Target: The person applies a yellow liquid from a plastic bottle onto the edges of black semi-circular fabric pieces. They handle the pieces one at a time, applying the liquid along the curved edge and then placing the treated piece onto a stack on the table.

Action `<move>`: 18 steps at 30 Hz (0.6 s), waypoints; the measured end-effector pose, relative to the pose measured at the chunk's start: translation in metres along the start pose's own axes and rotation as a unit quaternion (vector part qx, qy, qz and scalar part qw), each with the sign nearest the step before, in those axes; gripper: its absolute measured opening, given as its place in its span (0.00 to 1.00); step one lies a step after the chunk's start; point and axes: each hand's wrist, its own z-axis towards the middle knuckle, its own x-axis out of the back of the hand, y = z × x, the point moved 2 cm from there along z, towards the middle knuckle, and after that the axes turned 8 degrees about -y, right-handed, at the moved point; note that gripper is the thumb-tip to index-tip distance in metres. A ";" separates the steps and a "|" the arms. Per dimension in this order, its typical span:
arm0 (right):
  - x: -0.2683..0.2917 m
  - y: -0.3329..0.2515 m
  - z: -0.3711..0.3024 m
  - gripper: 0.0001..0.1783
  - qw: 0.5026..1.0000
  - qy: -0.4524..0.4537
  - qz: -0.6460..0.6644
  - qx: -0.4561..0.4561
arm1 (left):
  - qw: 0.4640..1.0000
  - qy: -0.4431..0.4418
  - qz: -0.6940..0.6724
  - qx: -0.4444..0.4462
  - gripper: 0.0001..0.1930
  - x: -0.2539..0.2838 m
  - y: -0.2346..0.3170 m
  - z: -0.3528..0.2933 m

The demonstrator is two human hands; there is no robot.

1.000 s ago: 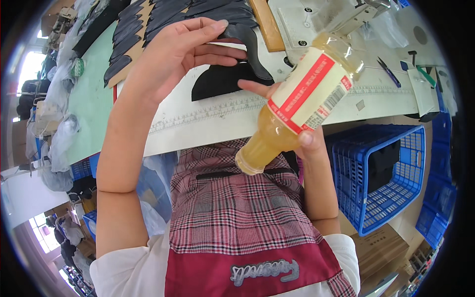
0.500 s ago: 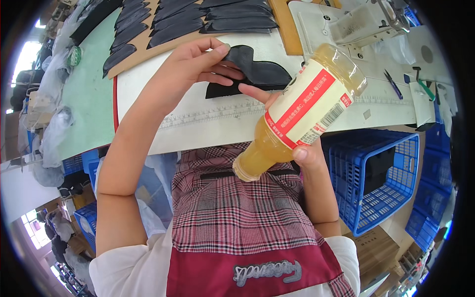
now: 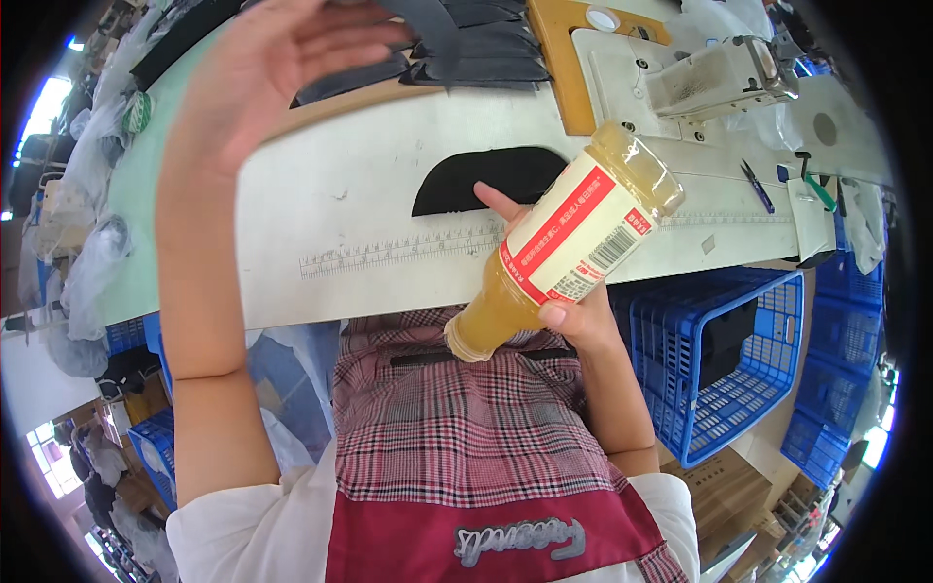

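My right hand point(image 3: 583, 316) is wrapped round a clear bottle point(image 3: 569, 238) with yellowish contents and a cream-and-red label; its neck tilts down toward my apron. The index finger of that hand reaches out over a flat black half-moon piece point(image 3: 530, 175) on the white table point(image 3: 389, 209). Up at the far left, my left hand point(image 3: 262, 83) is raised and blurred. A curved dark piece point(image 3: 432, 29) hangs at its fingertips, seemingly pinched, partly cut off by the frame's top edge.
Rows of dark curved pieces point(image 3: 476, 70) lie on a brown board at the back. A sewing machine point(image 3: 714, 78) stands back right, near a pen point(image 3: 757, 187) and a green-handled tool point(image 3: 819, 190). Blue crates point(image 3: 719, 374) sit below right. A printed ruler point(image 3: 398, 255) crosses the table.
My left hand has lifted the upper dark piece off the black half-moon piece and moved up and left. The bottle has shifted slightly left and down in my right hand.
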 end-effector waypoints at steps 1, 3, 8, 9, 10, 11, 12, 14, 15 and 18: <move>-0.002 0.002 0.000 0.40 1.000 0.006 0.010 -0.002 | 0.998 0.051 0.025 -0.013 0.16 -0.002 0.014 -0.003; -0.005 0.000 0.000 0.40 0.999 0.015 0.032 -0.002 | 0.990 0.092 0.089 -0.059 0.16 -0.003 0.032 -0.009; 0.001 -0.003 0.000 0.39 0.995 -0.005 0.094 0.027 | 0.994 -0.010 0.112 0.000 0.18 0.035 0.025 0.006; 0.006 -0.006 0.001 0.39 0.994 -0.003 0.099 0.033 | 0.994 -0.027 0.106 0.010 0.18 0.033 0.015 0.013; 0.009 -0.007 0.002 0.38 0.995 0.011 0.089 0.053 | 0.994 -0.043 0.100 0.018 0.18 0.029 0.007 0.019; 0.013 -0.008 0.003 0.37 0.994 0.026 0.079 0.072 | 0.995 -0.061 0.068 0.026 0.18 0.023 -0.003 0.026; 0.019 -0.010 0.003 0.37 0.993 0.038 0.082 0.076 | 0.998 -0.042 0.036 0.034 0.16 0.013 -0.009 0.034; 0.030 -0.015 0.000 0.37 0.991 0.068 0.082 0.080 | 0.998 -0.006 -0.035 0.051 0.14 -0.011 -0.023 0.051; 0.029 -0.021 -0.001 0.39 0.990 0.093 0.082 0.071 | 0.997 -0.017 -0.065 0.045 0.14 -0.021 -0.026 0.059; 0.034 -0.025 -0.005 0.39 0.983 0.110 0.118 0.084 | 0.994 -0.066 -0.082 0.017 0.14 -0.032 -0.032 0.075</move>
